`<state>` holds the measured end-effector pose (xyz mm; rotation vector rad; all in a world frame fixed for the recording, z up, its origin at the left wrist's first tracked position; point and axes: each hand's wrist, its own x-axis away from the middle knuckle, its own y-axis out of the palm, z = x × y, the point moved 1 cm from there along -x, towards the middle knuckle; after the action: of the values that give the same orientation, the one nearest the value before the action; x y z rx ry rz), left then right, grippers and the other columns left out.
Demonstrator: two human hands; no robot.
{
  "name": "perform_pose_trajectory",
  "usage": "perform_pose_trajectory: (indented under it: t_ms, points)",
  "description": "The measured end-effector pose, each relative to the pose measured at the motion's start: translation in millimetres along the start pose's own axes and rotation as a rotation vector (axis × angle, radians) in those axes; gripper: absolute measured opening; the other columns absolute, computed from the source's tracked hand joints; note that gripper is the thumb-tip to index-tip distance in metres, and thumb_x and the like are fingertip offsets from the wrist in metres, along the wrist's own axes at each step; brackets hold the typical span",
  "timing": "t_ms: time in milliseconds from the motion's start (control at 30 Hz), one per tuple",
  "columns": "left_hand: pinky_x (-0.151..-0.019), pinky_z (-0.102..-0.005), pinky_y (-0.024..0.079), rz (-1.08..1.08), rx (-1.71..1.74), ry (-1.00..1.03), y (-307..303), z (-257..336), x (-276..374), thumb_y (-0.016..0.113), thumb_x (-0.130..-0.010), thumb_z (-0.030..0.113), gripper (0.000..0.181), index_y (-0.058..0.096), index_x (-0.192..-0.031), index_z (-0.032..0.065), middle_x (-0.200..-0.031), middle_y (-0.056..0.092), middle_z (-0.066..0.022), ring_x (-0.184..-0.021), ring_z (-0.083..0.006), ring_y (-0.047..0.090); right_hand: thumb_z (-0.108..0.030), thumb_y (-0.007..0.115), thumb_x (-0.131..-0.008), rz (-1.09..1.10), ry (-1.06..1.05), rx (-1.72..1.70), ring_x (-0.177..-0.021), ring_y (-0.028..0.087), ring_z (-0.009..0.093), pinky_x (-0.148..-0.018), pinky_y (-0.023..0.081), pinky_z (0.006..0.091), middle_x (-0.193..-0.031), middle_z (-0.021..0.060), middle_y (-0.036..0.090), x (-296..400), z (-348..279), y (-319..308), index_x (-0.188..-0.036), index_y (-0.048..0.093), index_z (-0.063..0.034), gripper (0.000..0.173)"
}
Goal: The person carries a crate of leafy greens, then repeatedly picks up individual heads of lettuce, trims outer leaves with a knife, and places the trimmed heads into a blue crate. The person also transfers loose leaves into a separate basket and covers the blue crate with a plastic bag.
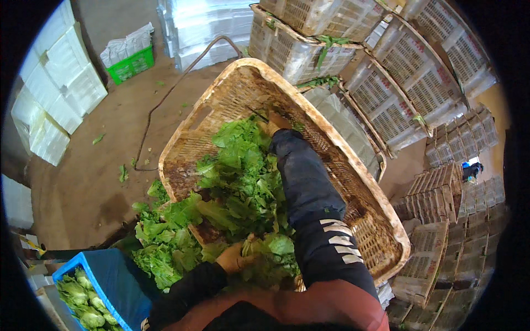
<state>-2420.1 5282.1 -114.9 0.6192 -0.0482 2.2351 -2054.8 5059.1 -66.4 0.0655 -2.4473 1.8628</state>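
Observation:
A large dirt-stained plastic crate (174, 165) lies before me with loose green lettuce leaves (244, 173) in it. Leaves also spill over its near left edge. My right hand (278, 123) reaches deep inside, by the far wall, and holds a thin dark blade (257, 113), apparently a knife, pointing up and left. At the near edge my left hand (235, 258) grips a leafy lettuce (271, 248) by its stem end. Leaves and shadow partly hide those fingers.
A blue crate (118, 281) with several trimmed lettuce heads (85, 300) stands at lower left. A bent metal rod (151, 111) arches beside my crate. White foam boxes (68, 78), a green basket (131, 65) and stacked plastic crates (397, 91) stand around. A person (472, 169) is far right.

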Motion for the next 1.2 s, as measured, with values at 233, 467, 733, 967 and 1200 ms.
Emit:
perform_pose_trajectory:
  t_ms: [233, 467, 733, 967, 1200]
  points:
    - [-0.095, -0.0348, 0.046, 0.333, 0.200, 0.203, -1, 5, 20, 0.064, -0.093, 0.028, 0.045, 0.052, -0.130, 0.0037, -0.121, 0.060, -0.0118, -0.110, -0.0216, 0.057, -0.035, 0.075, -0.080, 0.128, -0.025, -0.580, -0.112, 0.057, 0.035, -0.095, 0.047, 0.0431, -0.123, 0.0192, 0.059, 59, 30, 22, -0.132, 0.049, -0.0098, 0.063]
    - [-0.105, -0.0335, 0.040, 0.421, 0.543, 0.449, -64, 26, 68, 0.042, -0.103, 0.041, 0.061, 0.034, -0.146, -0.0008, -0.139, 0.050, -0.0132, -0.126, -0.0186, 0.047, 0.005, 0.067, -0.078, 0.623, -0.092, -1.056, -0.108, 0.058, 0.022, -0.093, 0.048, 0.0359, -0.123, 0.0107, 0.060, 230, 28, -35, -0.126, 0.055, -0.0051, 0.050]
    - [-0.108, -0.0362, 0.037, 0.923, -0.193, 0.399, -48, 139, 135, 0.082, -0.074, 0.025, 0.105, 0.017, -0.152, 0.0011, -0.145, 0.043, -0.0202, -0.130, -0.0278, 0.045, 0.003, 0.072, -0.072, 0.335, -0.504, -0.686, -0.106, 0.060, 0.021, -0.092, 0.048, 0.0320, -0.112, 0.0072, 0.063, 301, -76, -165, -0.122, 0.062, -0.0103, 0.052]
    - [-0.106, -0.0363, 0.039, 0.769, -0.370, 0.454, 3, 129, 224, 0.087, -0.062, 0.026, 0.105, 0.031, -0.148, 0.0024, -0.136, 0.051, -0.0210, -0.126, -0.0317, 0.049, -0.008, 0.065, -0.088, -0.338, -0.534, -1.016, -0.084, 0.058, 0.011, -0.069, 0.049, 0.0263, -0.109, 0.0028, 0.063, 397, -182, -136, -0.134, 0.054, -0.0101, 0.048]
    - [-0.104, -0.0369, 0.039, 0.863, -0.111, 0.468, 44, 41, 315, 0.085, -0.062, 0.021, 0.093, 0.039, -0.142, 0.0037, -0.129, 0.054, -0.0133, -0.120, -0.0245, 0.050, -0.008, 0.057, -0.082, -0.340, -0.808, 0.039, -0.094, 0.069, 0.033, -0.109, 0.034, 0.0475, -0.127, 0.0193, 0.060, 470, -218, -117, -0.154, 0.006, -0.0049, 0.088]
